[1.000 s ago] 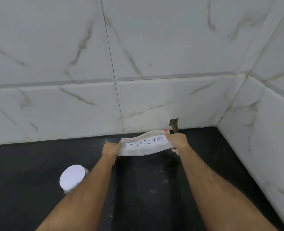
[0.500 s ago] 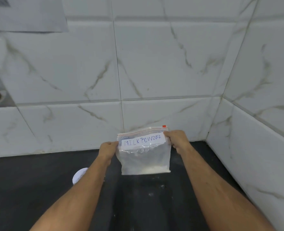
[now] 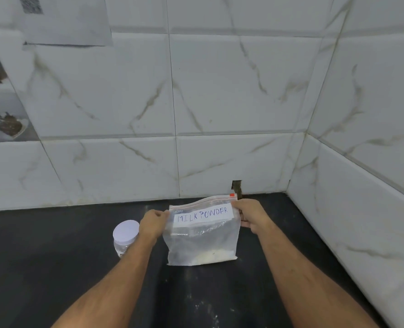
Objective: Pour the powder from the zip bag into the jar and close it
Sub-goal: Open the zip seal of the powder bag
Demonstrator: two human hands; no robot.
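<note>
A clear, crinkled bag (image 3: 202, 235), white powder (image 3: 214, 255) heaped at its bottom, is held upright over the black counter (image 3: 54, 268), its top corners pinched by the left hand (image 3: 153, 224) and right hand (image 3: 249, 213), beside a white-lidded jar (image 3: 125, 237).

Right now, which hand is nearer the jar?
Left. The left hand pinches the zip bag's top corner right beside the jar; the right hand holds the opposite corner, across the bag.
</note>
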